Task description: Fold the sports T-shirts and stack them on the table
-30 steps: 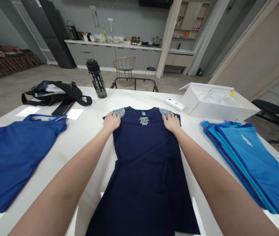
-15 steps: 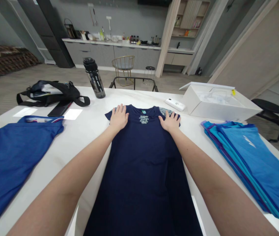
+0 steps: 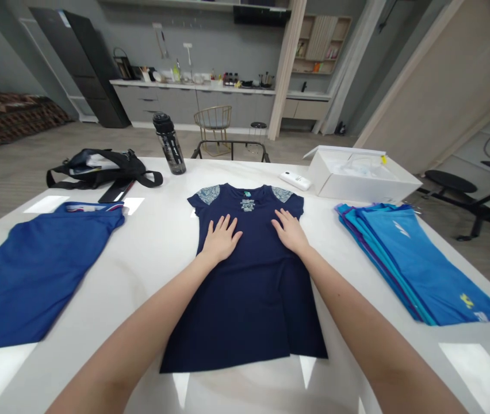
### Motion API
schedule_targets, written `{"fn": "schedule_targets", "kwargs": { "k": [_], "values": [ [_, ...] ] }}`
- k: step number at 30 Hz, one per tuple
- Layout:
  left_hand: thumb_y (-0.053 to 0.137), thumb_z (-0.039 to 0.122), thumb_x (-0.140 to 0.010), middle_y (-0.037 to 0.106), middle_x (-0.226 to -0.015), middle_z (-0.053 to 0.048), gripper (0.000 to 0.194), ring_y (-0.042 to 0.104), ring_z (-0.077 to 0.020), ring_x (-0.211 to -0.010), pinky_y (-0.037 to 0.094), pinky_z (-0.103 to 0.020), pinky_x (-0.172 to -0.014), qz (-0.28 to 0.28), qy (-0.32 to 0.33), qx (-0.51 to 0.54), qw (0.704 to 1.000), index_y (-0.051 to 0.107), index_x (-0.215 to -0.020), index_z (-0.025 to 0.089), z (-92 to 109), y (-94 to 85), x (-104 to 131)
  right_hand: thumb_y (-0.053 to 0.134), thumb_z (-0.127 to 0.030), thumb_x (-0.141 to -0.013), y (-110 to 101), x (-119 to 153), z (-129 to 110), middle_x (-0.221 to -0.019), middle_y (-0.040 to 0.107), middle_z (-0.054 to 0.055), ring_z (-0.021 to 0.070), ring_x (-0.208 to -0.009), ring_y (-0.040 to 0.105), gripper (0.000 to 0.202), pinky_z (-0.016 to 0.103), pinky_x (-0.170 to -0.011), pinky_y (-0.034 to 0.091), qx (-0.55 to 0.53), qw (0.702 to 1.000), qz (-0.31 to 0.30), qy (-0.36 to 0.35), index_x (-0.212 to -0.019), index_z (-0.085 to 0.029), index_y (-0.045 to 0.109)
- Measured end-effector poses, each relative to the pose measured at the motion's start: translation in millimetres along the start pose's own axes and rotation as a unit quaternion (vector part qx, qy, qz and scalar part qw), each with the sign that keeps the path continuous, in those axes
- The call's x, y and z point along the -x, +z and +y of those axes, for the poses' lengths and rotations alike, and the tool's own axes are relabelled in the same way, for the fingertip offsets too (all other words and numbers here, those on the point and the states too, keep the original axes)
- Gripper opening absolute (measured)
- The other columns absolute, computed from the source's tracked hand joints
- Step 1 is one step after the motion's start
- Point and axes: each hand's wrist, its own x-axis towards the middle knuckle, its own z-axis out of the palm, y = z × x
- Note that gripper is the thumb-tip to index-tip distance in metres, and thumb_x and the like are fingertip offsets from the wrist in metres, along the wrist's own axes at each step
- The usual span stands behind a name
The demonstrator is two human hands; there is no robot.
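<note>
A dark navy T-shirt (image 3: 245, 310) lies spread flat on the white table, its neckline away from me. Pale patterned patches mark both shoulders, and a small decorated motif sits below the collar. My left hand (image 3: 221, 240) rests flat on the left chest of the shirt, fingers spread. On the right chest my right hand (image 3: 290, 231) lies palm down, also with its fingers apart. Neither hand grips the cloth. A fold line runs down the right part of the shirt below my right hand, toward the hem.
A blue folded garment (image 3: 50, 264) lies at left. Several blue garments are stacked (image 3: 413, 253) at right. Along the table's far side are a black bag (image 3: 102, 167), a dark phone (image 3: 115, 191), a water bottle (image 3: 170, 146), a white device (image 3: 295, 180) and a white box (image 3: 357, 178).
Both hands have slid from the shoulders down toward me onto the chest, still flat on the cloth. The view has shifted, so the shirt's hem now shows.
</note>
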Motion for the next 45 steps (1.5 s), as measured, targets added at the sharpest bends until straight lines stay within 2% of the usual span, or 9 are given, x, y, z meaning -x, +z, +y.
{"fn": "schedule_targets", "kwargs": {
  "k": [4,9,13,19,24,29,34,37,45],
  "values": [
    [0.025,0.055,-0.105,0.031,-0.165,-0.008,0.062,0.027,-0.0293,-0.153,0.024,-0.058,-0.123,0.002,0.046,0.000,0.999,0.038,-0.157,0.025,23,-4.7,50,0.032,-0.049,-0.106,-15,39,-10,-0.159,0.043,0.012,0.0263,-0.150,0.033,0.057,0.044,-0.122,0.029,-0.001,0.997,0.036,-0.062,-0.146,-0.016,0.054],
    [0.029,0.052,-0.105,0.038,-0.162,-0.010,0.058,0.032,-0.0294,-0.151,0.026,-0.058,-0.122,0.024,0.076,0.003,0.997,0.043,-0.154,0.024,49,-6.1,99,0.036,-0.051,-0.105,-12,108,-50,-0.159,0.043,0.011,0.0314,-0.148,0.035,0.051,0.059,-0.118,0.029,0.037,0.997,0.000,-0.061,-0.144,-0.024,0.056],
    [0.039,0.041,-0.104,0.038,-0.162,-0.013,0.054,0.035,-0.0291,-0.150,0.028,-0.055,-0.122,0.070,0.080,-0.002,0.994,0.040,-0.155,0.021,61,-14.6,125,0.042,-0.039,-0.105,-17,145,-65,-0.157,0.044,0.015,0.0340,-0.146,0.035,0.045,0.064,-0.116,0.025,0.071,0.995,0.034,-0.058,-0.145,-0.021,0.053],
    [0.046,0.031,-0.103,0.047,-0.156,-0.011,0.041,0.044,-0.0252,-0.143,0.032,-0.049,-0.122,0.051,0.174,0.044,0.982,0.054,-0.142,0.022,67,-28.1,181,0.052,-0.033,-0.101,-43,205,-65,-0.121,0.064,0.014,0.0293,-0.111,0.060,0.029,0.044,-0.092,0.048,0.014,0.996,0.028,-0.085,-0.123,-0.022,0.066],
    [0.052,0.033,-0.102,0.058,-0.145,-0.008,0.036,0.052,-0.0230,-0.135,0.035,-0.048,-0.120,0.013,0.193,0.104,0.976,0.060,-0.135,0.022,61,-29.4,229,0.058,-0.035,-0.100,-57,266,-46,-0.103,0.066,0.006,0.0224,-0.094,0.063,0.018,0.038,-0.084,0.047,-0.068,0.990,-0.044,-0.119,-0.108,-0.026,0.070],
    [0.056,0.033,-0.100,0.067,-0.124,-0.007,0.028,0.060,-0.0229,-0.116,0.046,-0.044,-0.100,0.014,0.175,0.121,0.977,0.067,-0.124,0.022,79,-35.3,241,0.060,-0.035,-0.099,-63,293,-51,-0.102,0.066,0.006,0.0227,-0.096,0.060,0.018,0.038,-0.087,0.041,-0.048,0.989,-0.057,-0.131,-0.110,-0.025,0.071],
    [0.063,0.047,-0.095,0.068,-0.113,-0.007,0.036,0.060,-0.0235,-0.105,0.045,-0.043,-0.092,0.013,0.182,0.106,0.977,0.068,-0.120,0.021,104,-38.8,241,0.061,-0.035,-0.099,-63,297,-64,-0.103,0.067,0.006,0.0232,-0.097,0.058,0.019,0.039,-0.088,0.038,-0.007,0.991,-0.052,-0.120,-0.111,-0.024,0.071],
    [0.059,0.041,-0.098,0.069,-0.104,-0.006,0.026,0.060,-0.0222,-0.098,0.043,-0.041,-0.088,0.025,0.188,0.088,0.978,0.069,-0.110,0.021,111,-36.4,243,0.054,-0.033,-0.102,-63,298,-65,-0.104,0.068,0.007,0.0234,-0.098,0.057,0.021,0.038,-0.087,0.038,0.019,0.992,-0.048,-0.117,-0.111,-0.023,0.070],
    [0.044,0.021,-0.103,0.067,-0.093,-0.005,0.023,0.060,-0.0192,-0.087,0.043,-0.037,-0.080,0.067,0.189,0.065,0.977,0.066,-0.096,0.019,110,-37.2,247,0.045,-0.029,-0.105,-80,301,-25,-0.103,0.068,0.007,0.0236,-0.098,0.059,0.021,0.038,-0.085,0.036,0.039,0.993,-0.073,-0.089,-0.101,-0.021,0.064]
  ]
}}
